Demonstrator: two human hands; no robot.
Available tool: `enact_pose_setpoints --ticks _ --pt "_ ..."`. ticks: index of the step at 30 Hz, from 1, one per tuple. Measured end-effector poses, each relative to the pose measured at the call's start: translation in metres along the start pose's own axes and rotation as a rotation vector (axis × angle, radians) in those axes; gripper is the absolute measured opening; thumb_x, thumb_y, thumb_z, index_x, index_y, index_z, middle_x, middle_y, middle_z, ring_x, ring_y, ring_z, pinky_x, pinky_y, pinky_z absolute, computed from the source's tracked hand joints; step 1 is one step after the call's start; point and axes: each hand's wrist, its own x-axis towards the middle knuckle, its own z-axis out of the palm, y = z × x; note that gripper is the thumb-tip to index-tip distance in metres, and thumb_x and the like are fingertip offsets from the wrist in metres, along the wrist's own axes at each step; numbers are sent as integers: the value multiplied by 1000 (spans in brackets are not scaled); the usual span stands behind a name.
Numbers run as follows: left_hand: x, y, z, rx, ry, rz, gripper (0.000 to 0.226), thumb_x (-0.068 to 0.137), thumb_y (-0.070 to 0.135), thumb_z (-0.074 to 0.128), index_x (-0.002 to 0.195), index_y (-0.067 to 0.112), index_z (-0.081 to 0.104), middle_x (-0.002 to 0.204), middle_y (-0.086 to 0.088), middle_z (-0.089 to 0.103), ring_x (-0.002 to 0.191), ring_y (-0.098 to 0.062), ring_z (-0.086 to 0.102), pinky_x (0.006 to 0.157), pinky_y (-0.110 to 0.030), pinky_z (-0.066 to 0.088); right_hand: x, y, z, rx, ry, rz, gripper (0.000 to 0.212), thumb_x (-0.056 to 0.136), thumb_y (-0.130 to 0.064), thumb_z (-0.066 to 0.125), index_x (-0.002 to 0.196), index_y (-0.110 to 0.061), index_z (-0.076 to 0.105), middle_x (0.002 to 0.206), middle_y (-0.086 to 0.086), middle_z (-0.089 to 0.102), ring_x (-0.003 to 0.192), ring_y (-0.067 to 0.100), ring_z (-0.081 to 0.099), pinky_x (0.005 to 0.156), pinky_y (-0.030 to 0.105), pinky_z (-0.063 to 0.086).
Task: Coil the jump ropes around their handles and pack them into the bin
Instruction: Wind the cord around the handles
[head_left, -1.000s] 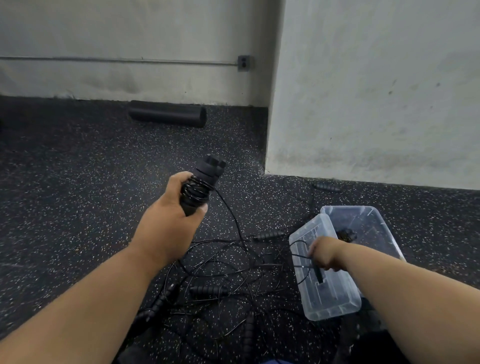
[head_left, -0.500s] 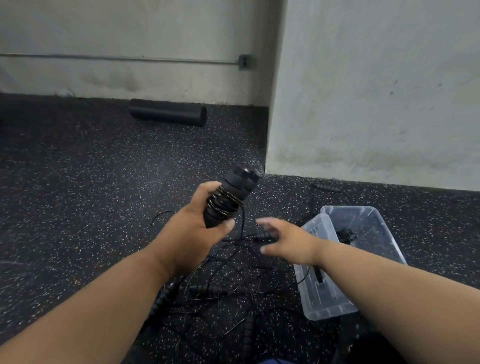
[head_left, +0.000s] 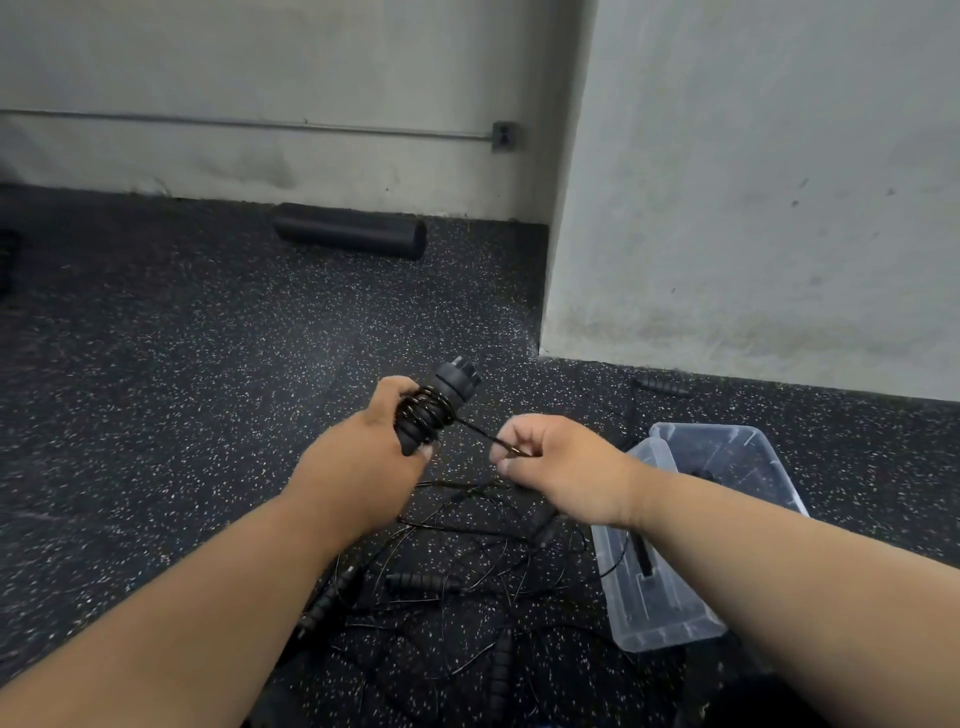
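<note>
jump rope handles (head_left: 439, 402) held up over the floor (head_left: 208, 364), gripped in left hand (head_left: 363, 462), fingers curled round the lower part, thumb at the bottom end. paired black handles, tilted up and to the right, capped ends poking out above the fist. several turns of thin dark cord (head_left: 475, 431) already wound tight around the middle of them. one strand running down and right from the coil, taut, into right hand (head_left: 558, 467). pinched there between thumb and curled fingers, just beside the left hand, no contact between the two.

below the hands, tangle of ropes (head_left: 467, 566) spread loose on the speckled floor, more black handles lying among the loops, some near the bottom edge. one further handle (head_left: 662, 387) lying apart, close to the foot of the wall (head_left: 753, 208).

clear bin (head_left: 670, 613) on the floor at right, under the right forearm, open, partly hidden by the arm. something dark inside, a thin black piece near the front wall and more at the back; too unclear to say how neatly coiled.

black foam roller (head_left: 348, 236) lying far back against the rear wall, well apart from everything else. conduit and grey outlet box (head_left: 504, 136) on that wall.
</note>
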Motion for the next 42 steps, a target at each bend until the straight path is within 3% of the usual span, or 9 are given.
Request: enact_pose_setpoints --ticks 6,13,16,21,25,29,32,39,42 --pt "1 -3 7 165 36 86 44 98 37 60 130 44 30 88 6 64 70 -16 60 61 -35 48 -15 -39 -17 -164 -180 -109 11 101 -23 66 103 -32 74 73 -10 63 63 13 48 60 33 41" --pt "-23 24 36 370 -253 380 40 95 50 60 128 37 45 110 5 63 100 -22 67 81 -34 52 -20 -57 -25 -420 -202 -157 23 99 -39 69 83 -23 71 74 -5 71 61 11 63 63 33 55" --pt "-25 31 37 269 -300 427 40 92 54 64 125 36 50 114 11 66 103 -18 67 85 -32 53 -15 -46 -35 -251 -135 -99 25 93 -38 77 80 -17 73 74 7 72 57 23 60 56 41 52" --pt "-29 35 22 35 -276 432 46 88 49 69 117 47 33 88 22 59 81 -5 61 73 -28 50 -9 -25 -46 39 -165 -3 32 82 -39 88 75 -21 62 71 8 52 64 21 43 58 31 35" --pt "-34 34 20 -46 -249 456 65 89 49 68 130 64 20 97 23 64 86 3 61 84 -31 53 -6 -9 -47 231 -322 80 31 82 -40 86 79 -20 62 81 19 56 55 20 48 50 25 38" --pt "-31 28 20 -14 -203 517 79 92 52 64 148 74 13 117 26 67 102 4 63 96 -23 51 0 4 -49 177 -349 80 43 71 -55 90 88 -23 68 92 19 62 79 29 50 67 37 37" --pt "-28 24 23 39 -195 542 78 95 56 61 149 77 8 117 26 61 105 0 60 99 -27 50 3 12 -52 237 -418 120 49 64 -56 95 96 -27 72 87 14 63 73 25 54 67 34 39" --pt "-26 24 20 -8 -161 532 61 91 56 61 142 71 32 111 24 62 99 3 60 93 -29 52 10 29 -65 474 -609 155 45 83 -35 87 122 -23 68 104 21 46 62 14 40 45 18 32" --pt "-22 20 18 63 -129 519 59 96 53 63 142 68 30 102 23 57 93 1 57 89 -29 52 12 28 -62 506 -576 162 35 87 -23 80 120 -21 69 93 18 53 56 11 48 41 13 37"
